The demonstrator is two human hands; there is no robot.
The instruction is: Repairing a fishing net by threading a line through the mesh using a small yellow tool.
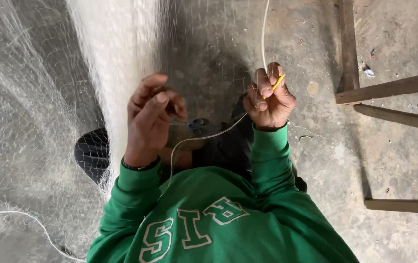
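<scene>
My left hand (150,117) pinches fine white fishing net mesh (116,53) between thumb and fingers, close to my chest. My right hand (269,97) is closed around a thin yellow netting needle (278,83) whose tip sticks out above the fist. A white cord (204,137) runs from the right hand across to below the left hand, and another length of it (264,34) rises from the right fist out of the top of the view. Both arms wear green sleeves.
The net hangs in a thick white bundle at top centre and spreads thinly over the grey concrete floor (316,160) on the left. A wooden frame (389,90) stands at the right. A loose white cord (24,216) lies at lower left.
</scene>
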